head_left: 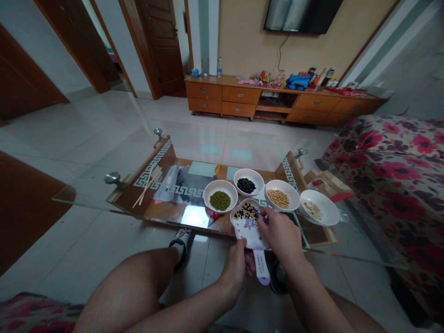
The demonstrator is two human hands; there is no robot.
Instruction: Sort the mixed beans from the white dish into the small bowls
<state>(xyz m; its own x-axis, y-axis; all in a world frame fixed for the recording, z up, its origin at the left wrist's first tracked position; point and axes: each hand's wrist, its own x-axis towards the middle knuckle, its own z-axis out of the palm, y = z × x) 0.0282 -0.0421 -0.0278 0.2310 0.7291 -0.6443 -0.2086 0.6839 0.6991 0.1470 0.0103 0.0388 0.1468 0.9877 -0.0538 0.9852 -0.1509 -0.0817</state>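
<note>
A white handled plate (251, 237) with a purple cartoon print and a purple-tipped handle tilts slightly at the table's near edge. Mixed black and yellow beans (247, 211) lie at its far end, with a few scattered lower down. My left hand (237, 261) grips the plate's near left edge, thumb on top and fingers beneath. Over the right side of the plate, my right hand (279, 231) has its fingers pinched together beside the beans; whatever is between them is hidden. Beyond stand white bowls of green beans (219, 201), black beans (246, 186) and yellow beans (278, 199).
A fourth white bowl (329, 209) holds pale flat pieces at the right. Chopsticks (147, 187) lie on the left of the glass table (93, 201). A brown paper bag (328, 183) sits behind the right bowl. My knee (128, 277) is below the near edge.
</note>
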